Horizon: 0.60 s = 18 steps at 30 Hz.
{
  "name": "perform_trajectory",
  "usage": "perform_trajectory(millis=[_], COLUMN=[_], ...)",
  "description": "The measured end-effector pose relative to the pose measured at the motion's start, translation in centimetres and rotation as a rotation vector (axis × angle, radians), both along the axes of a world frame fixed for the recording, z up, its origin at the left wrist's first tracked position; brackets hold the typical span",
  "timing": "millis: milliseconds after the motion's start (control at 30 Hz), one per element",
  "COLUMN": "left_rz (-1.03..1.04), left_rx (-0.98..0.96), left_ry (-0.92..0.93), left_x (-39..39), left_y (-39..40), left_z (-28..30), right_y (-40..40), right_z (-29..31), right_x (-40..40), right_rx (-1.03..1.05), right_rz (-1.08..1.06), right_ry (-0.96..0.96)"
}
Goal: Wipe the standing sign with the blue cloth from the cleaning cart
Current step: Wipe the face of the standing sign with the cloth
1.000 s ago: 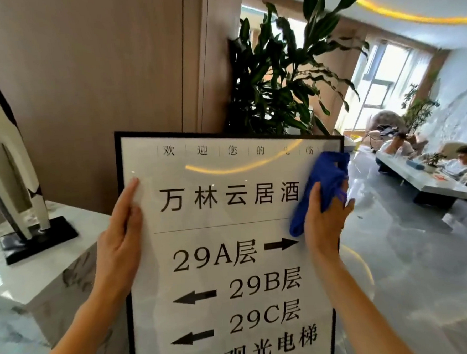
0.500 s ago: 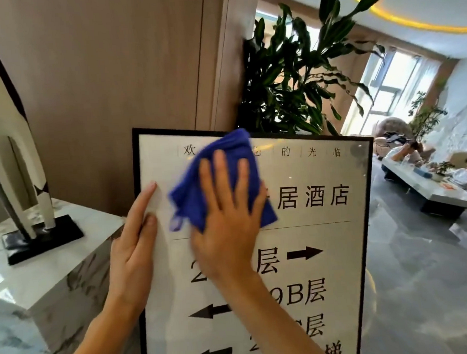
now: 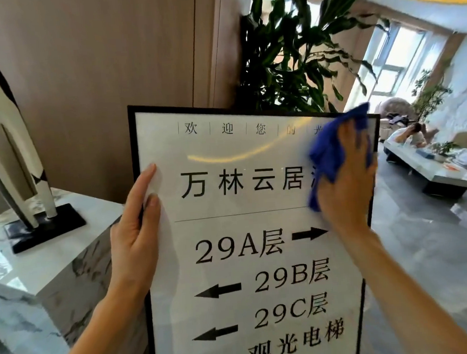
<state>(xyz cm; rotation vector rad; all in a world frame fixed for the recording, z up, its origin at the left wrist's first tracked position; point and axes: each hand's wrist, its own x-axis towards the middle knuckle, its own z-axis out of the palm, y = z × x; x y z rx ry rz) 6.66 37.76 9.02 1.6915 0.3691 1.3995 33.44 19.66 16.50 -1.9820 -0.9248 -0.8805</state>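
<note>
The standing sign (image 3: 248, 258) is a white panel in a thin black frame with black characters and arrows, upright right in front of me. My left hand (image 3: 137, 232) grips its left edge, thumb and fingers lying on the face. My right hand (image 3: 345, 186) presses the blue cloth (image 3: 334, 148) flat against the sign's upper right corner, covering the end of the big heading. The cloth bunches above and left of my fingers. No cleaning cart is in view.
A marble pedestal (image 3: 41, 270) with a black-and-white sculpture (image 3: 16, 168) stands at the left. A tall leafy plant (image 3: 296, 55) rises behind the sign. At the far right, people sit at a low white table (image 3: 440, 175) on glossy grey floor.
My right hand has swept the blue cloth from the sign's upper left across to its upper right corner. The left hand keeps its hold on the left edge.
</note>
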Motion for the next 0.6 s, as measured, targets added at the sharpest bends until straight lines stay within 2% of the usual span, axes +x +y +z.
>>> perform_trajectory(millis=[133,300,467,600], left_rz=[0.008,0.047,0.053,0.025], left_rx=[0.023,0.070,0.065,0.047], left_ry=[0.040,0.049,0.047,0.007], left_x=[-0.2,-1.0,-1.0,-1.1], left_y=[-0.1,-1.4,-1.9,-2.0], left_z=[-0.2,-3.2,-3.6,-3.5], right_y=[-2.4,-1.7,0.8,4.7], right_z=[-0.3,-3.0,-5.8,-9.6], right_x=[3.2,1.4,-4.9,-13.4], right_rx=[0.004,0.136,0.171,-0.020], right_rz=[-0.005,0.004,0.017,0.091], right_ry=[0.029,0.089,0.086,-0.037])
